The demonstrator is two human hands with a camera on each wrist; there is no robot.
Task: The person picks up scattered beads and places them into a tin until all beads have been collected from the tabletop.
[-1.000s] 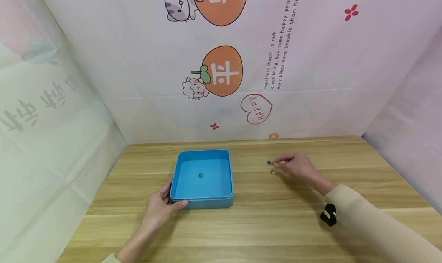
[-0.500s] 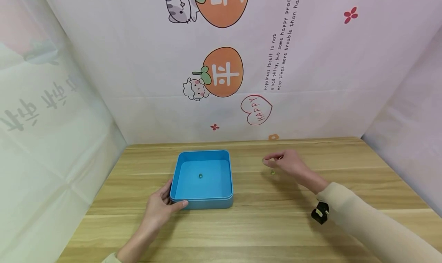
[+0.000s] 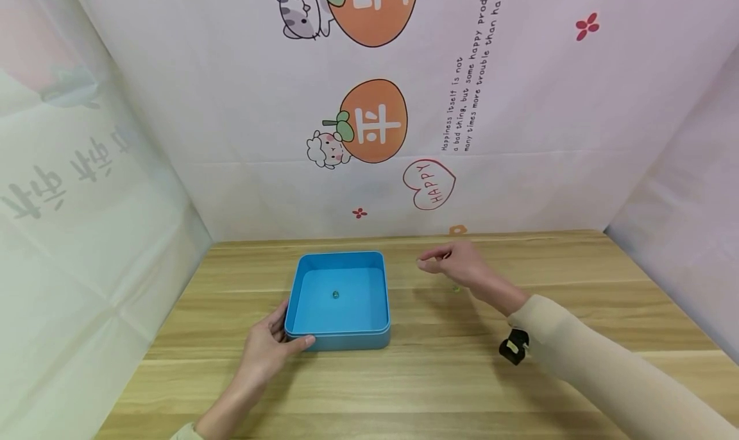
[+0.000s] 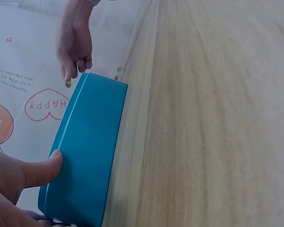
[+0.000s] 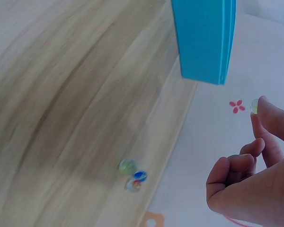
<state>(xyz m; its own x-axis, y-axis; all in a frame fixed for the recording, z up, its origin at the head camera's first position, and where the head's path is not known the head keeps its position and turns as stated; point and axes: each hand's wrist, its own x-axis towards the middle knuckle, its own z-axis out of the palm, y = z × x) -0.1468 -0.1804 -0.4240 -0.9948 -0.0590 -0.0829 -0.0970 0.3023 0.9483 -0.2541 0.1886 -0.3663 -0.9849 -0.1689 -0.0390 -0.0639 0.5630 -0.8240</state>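
My left hand (image 3: pixel 267 353) grips the near left corner of a blue box (image 3: pixel 360 341), its thumb on the front rim. A small greenish marble (image 3: pixel 335 294) lies on the box's floor. My right hand (image 3: pixel 464 265) is raised off the table, right of the box, and in the right wrist view it pinches a clear marble (image 5: pixel 254 106) between thumb and forefinger. On the table below that hand, a green marble (image 5: pixel 127 166), a blue marble (image 5: pixel 140 176) and a clear one with orange (image 5: pixel 133 185) sit together; the hand hides most of them in the head view.
The wooden table (image 3: pixel 450 376) meets a printed white cloth wall (image 3: pixel 260 196) at the back. More white cloth hangs at the left and right sides. A black object (image 3: pixel 514 347) is at the right sleeve's cuff.
My right hand has picked up a marble from the group and moved left toward the box. The left hand and the box have stayed in place.
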